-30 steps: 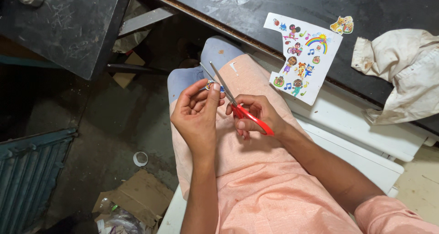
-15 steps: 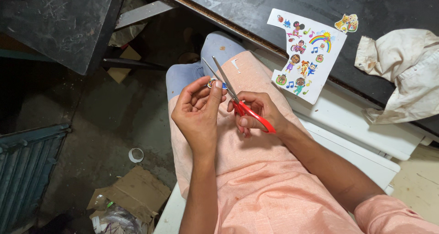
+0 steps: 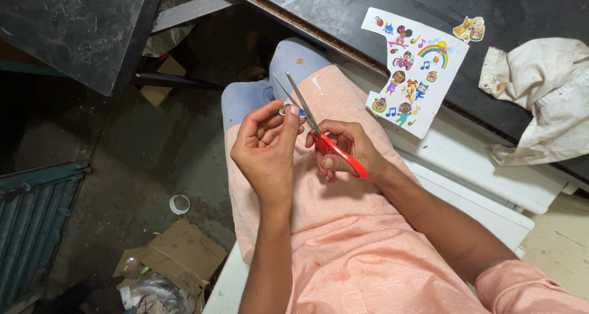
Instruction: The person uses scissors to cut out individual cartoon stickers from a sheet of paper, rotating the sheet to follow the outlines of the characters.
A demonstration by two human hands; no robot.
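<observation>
Sticker (image 3: 292, 110), a tiny cut-out piece, sits pinched between the thumb and fingertips of the left hand (image 3: 265, 148), over the lap near the middle of the head view. That grip is pressed tight on it and holds it up at the fingertips, probably so its edge stays free for the blades. Scissors (image 3: 319, 133) lie at 3 o'clock of the sticker, touching or almost touching it; their blades stand open and point to 11 o'clock, one on each side of the piece. The right hand (image 3: 346, 151) has its fingers closed around the red handles, low and near the body, which steadies the cut. A sticker sheet (image 3: 414, 74) with one corner cut away lies on the dark desk (image 3: 527, 7) at 2 o'clock, beside a crumpled cloth (image 3: 540, 99).
</observation>
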